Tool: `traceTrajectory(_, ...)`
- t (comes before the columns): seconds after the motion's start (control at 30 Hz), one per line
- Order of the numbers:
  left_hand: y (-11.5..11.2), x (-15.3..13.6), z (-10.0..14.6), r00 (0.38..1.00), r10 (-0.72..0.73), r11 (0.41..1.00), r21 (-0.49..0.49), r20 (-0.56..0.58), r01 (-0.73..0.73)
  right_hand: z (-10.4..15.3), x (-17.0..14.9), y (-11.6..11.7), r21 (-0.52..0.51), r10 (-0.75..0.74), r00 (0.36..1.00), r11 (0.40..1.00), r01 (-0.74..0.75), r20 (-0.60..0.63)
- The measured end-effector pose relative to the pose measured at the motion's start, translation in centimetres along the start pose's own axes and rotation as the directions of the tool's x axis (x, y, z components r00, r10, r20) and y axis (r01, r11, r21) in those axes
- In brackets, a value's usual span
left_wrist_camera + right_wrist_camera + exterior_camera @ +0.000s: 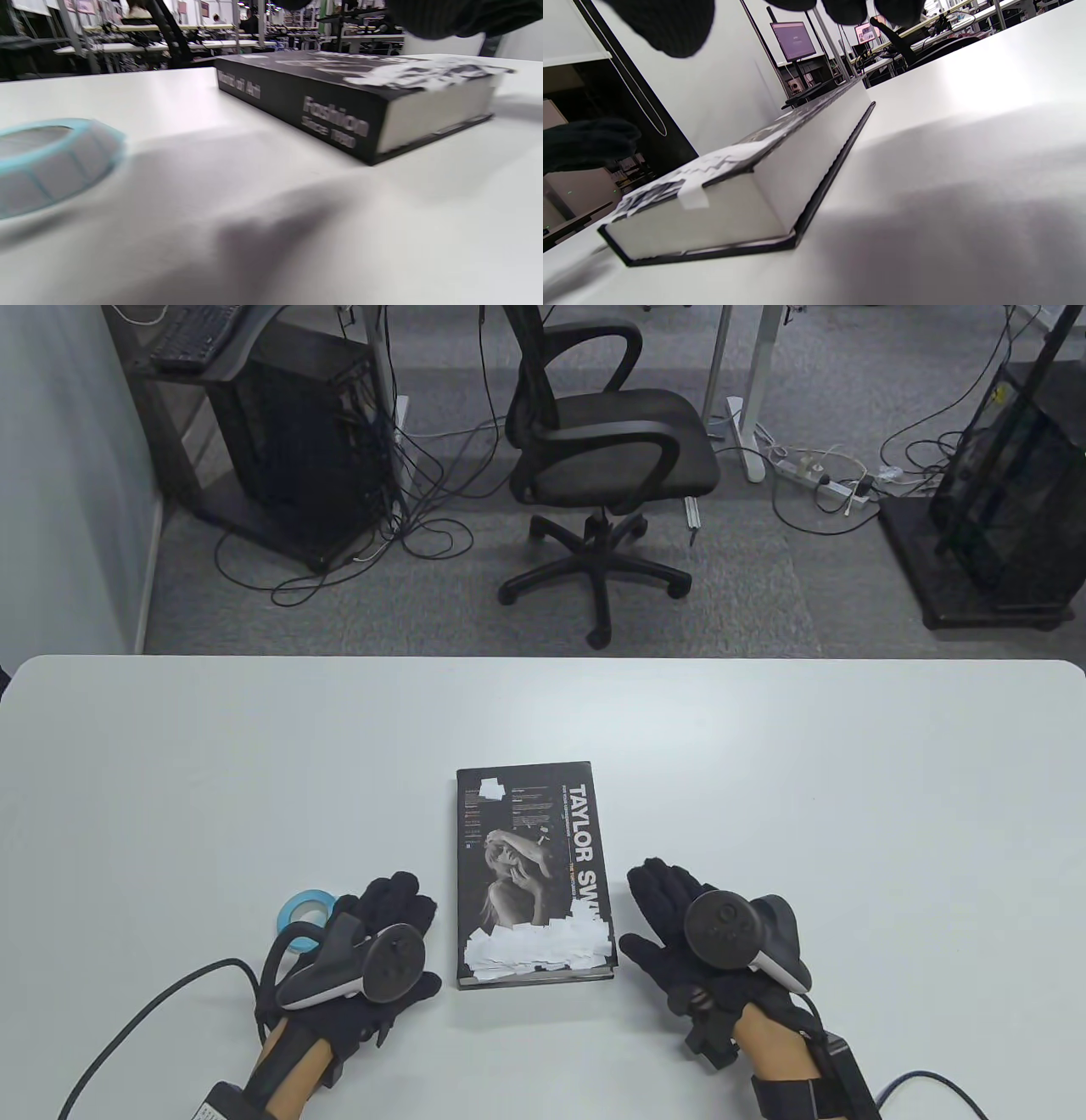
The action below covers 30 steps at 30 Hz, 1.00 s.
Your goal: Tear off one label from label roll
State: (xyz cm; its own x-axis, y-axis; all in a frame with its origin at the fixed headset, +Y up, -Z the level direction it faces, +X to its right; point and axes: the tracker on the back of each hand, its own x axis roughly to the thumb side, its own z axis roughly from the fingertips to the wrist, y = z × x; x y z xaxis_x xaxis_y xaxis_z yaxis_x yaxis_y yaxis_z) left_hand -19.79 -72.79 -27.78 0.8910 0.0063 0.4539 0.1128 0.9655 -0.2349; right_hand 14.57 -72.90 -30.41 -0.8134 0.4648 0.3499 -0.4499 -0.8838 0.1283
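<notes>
Right now the light-blue label roll (304, 913) lies flat on the white desk (764, 780), just left of your left hand (373, 954). Both grips empty, fingers loose; right hand (704, 942) sits beyond the black hardcover book (533, 874), so reach w/ the left.

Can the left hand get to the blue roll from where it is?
Probably yes. The left hand is right beside the roll, which lies flat on the table just to its left. Nothing sits between them; the book is on the hand's other side.
</notes>
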Motion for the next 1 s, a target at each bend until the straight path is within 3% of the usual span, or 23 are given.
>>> traceTrajectory(0.33,-1.5,3.2,-0.7,0.992,0.007,0.997,-0.081,0.124,0.003,-0.7,3.1,3.9,0.174,0.025,0.997,0.984,-0.037,0.066)
traceTrajectory(0.7,-1.9,3.9,-0.8,0.988,-0.008,0.993,-0.117,0.154,0.026,-1.9,8.1,9.4,0.32,0.141,0.974,0.927,-0.193,0.178)
traceTrajectory(1.0,-1.9,3.6,-0.7,0.989,-0.007,0.993,-0.118,0.148,0.024,-2.3,8.1,9.1,0.313,0.181,0.973,0.924,-0.219,0.146)
